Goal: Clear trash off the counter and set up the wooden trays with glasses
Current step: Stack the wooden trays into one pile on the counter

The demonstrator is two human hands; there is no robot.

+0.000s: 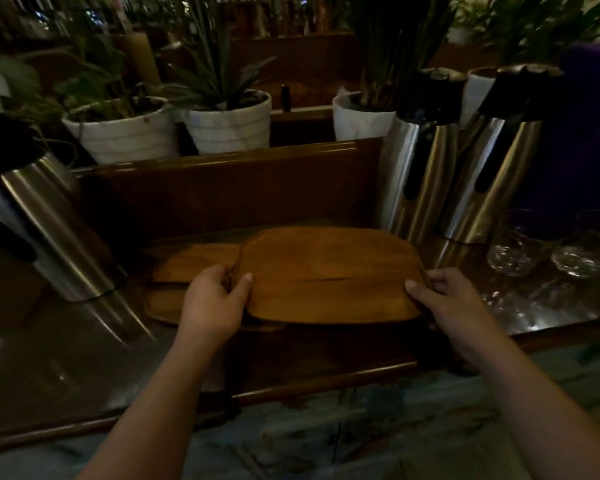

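A rounded wooden tray (329, 271) sits in the middle of the counter, held at both ends. My left hand (215, 299) grips its left edge, thumb on top. My right hand (440, 292) grips its right edge the same way. The tray overlaps a second wooden tray (191, 265) lying under and to the left of it. Clear glasses (513, 251) stand on the counter to the right, apart from both hands. The light is dim and I see no trash.
A steel thermos (45, 220) leans in at the left. Two more steel thermoses (420, 168) stand at the right rear. White plant pots (229, 123) line the raised wooden ledge (222, 161) behind. The counter's wooden front edge (291, 389) runs below my wrists.
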